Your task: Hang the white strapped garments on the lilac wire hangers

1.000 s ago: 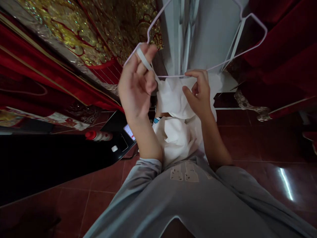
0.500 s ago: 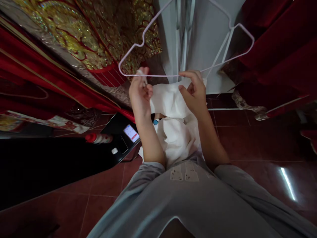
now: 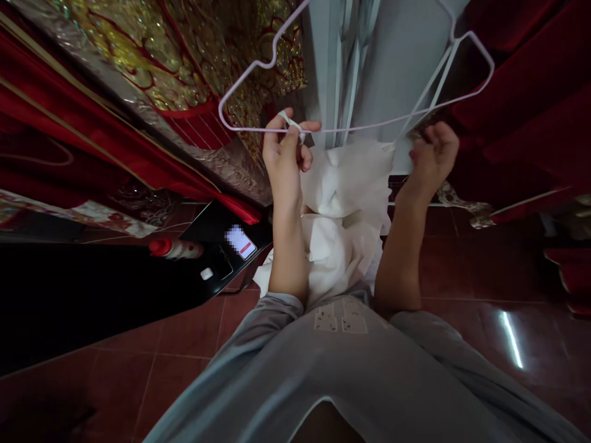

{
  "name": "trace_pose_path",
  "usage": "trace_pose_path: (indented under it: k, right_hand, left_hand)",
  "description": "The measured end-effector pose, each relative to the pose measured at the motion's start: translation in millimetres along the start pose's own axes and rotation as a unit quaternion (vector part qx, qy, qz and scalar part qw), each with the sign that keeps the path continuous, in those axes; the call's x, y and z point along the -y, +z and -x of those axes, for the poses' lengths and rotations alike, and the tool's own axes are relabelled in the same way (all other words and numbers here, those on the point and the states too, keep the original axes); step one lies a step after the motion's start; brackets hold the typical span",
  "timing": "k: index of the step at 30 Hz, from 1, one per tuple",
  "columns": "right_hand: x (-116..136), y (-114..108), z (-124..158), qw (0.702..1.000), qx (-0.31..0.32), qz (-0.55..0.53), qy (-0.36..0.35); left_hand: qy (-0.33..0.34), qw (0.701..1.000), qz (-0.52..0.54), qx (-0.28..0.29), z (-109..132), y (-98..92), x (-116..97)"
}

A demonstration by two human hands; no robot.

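Note:
A pale lilac hanger (image 3: 351, 128) hangs before me, its lower bar crossing above my forearms. My left hand (image 3: 287, 154) is at the left part of that bar, its fingers closed on a thin white strap (image 3: 292, 120). Below the bar hangs a sheer white garment (image 3: 344, 178), bunched toward my lap. On the right, another white strap (image 3: 441, 77) loops over the hanger's notch and runs down to the garment's top corner. My right hand (image 3: 434, 154) is right of that corner, loosely curled, somewhat blurred, with nothing visible in it.
A black table (image 3: 115, 301) at left bears a lit phone (image 3: 242, 243), a dark phone-like device (image 3: 220, 263), a small white case (image 3: 206, 274) and a red-capped bottle (image 3: 178, 248). Red and gold garments (image 3: 194, 80) hang at left, dark red cloth (image 3: 530, 111) at right.
My right hand has left the hanger's bar and moved right, past the garment's corner. My left hand has shifted slightly right along the bar with the strap, and the garment's top is spread wider.

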State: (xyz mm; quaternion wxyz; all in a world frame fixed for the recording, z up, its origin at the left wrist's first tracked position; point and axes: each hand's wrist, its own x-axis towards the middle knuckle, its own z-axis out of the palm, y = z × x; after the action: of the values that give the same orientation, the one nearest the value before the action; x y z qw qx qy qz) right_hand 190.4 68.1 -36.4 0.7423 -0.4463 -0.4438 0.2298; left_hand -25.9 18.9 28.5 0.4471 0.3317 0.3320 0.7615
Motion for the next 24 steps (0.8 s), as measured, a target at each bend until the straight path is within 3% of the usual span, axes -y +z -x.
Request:
trace_pose_path:
  k: [5,9,17,21,24]
  right_hand:
    - [-6,7,6,0.995,0.067,-0.003,0.069]
    - [7,19,7,0.998,0.034,-0.005,0.050]
    - [44,23,6,1.000,-0.007,0.008,-0.021]
    - [78,27,-4,0.998,0.040,-0.004,-0.046]
    - [102,34,-28,0.991,0.115,-0.021,-0.061]
  left_hand:
    - [-0.009,1.000,0.011,-0.020,-2,2.9,5]
    - [0.001,1.000,-0.008,-0.025,1,2.4,-1]
    - [0.058,0.998,0.002,0.026,3,-3.7,-1]
    - [0.055,0.997,-0.009,0.046,-4,-10.6,-2]
    - [0.048,0.997,-0.005,0.058,-5,-12.7,-6]
